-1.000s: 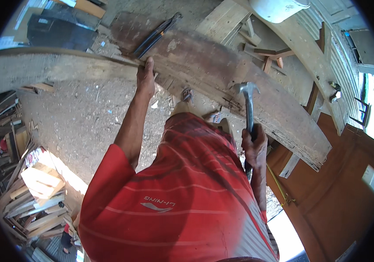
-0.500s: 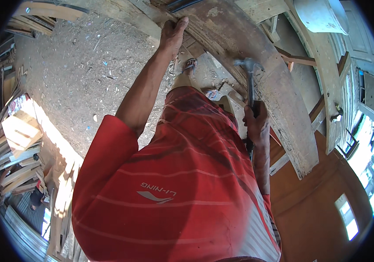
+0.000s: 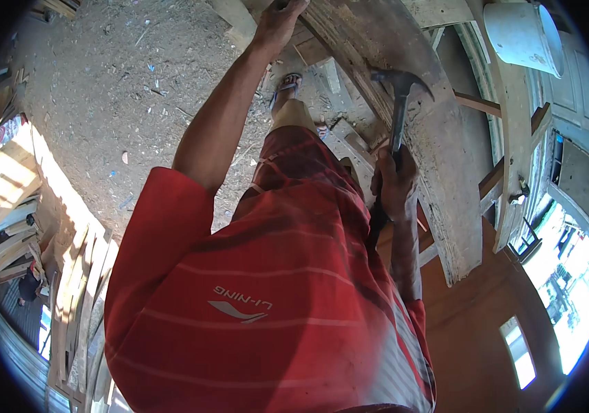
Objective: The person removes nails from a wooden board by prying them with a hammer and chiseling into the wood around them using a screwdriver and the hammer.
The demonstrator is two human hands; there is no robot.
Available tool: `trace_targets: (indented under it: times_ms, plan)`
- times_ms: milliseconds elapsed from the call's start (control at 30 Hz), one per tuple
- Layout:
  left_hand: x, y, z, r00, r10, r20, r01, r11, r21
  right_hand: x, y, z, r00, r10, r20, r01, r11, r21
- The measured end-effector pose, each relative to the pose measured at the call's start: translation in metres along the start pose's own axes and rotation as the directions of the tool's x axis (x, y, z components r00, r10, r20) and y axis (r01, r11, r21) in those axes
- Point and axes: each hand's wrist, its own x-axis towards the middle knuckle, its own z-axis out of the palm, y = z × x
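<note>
My right hand is closed around the dark handle of a claw hammer. The hammer's metal head points away from me and overlaps a wide, worn wooden board; whether it touches the wood I cannot tell. Up at the far edge of the head view, my left hand is closed on the left edge of that board. Its fingertips are partly cut off by the picture's rim. The board slants from the top middle down to the right, its near end rough and chipped.
A white bucket stands on timber at the far right. Wooden framing runs beside the board. Stacked planks fill the left side. Debris litters the dirt floor, and a brown panel lies at the lower right.
The view has shifted, with the board and left hand now higher in the picture. The hammer head has turned and shows its curved claw more plainly. Both hands keep their hold.
</note>
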Motion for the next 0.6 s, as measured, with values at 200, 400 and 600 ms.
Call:
trace_targets:
  times_ms: [200,400,600]
  plan:
    - [0.028,-0.039,-0.012,0.991,0.13,0.02,-0.13,0.991,0.003,0.003,-0.019,0.022,0.959,-0.244,-0.141,0.242,0.97,-0.035]
    - [0.019,-0.025,0.004,0.986,0.142,-0.086,-0.134,0.987,0.087,0.011,-0.003,0.028,0.929,-0.351,-0.12,0.294,0.893,-0.341]
    - [0.026,-0.037,-0.008,0.98,0.194,-0.054,-0.189,0.978,0.083,0.003,0.003,0.03,0.864,-0.44,-0.243,0.364,0.881,-0.303]
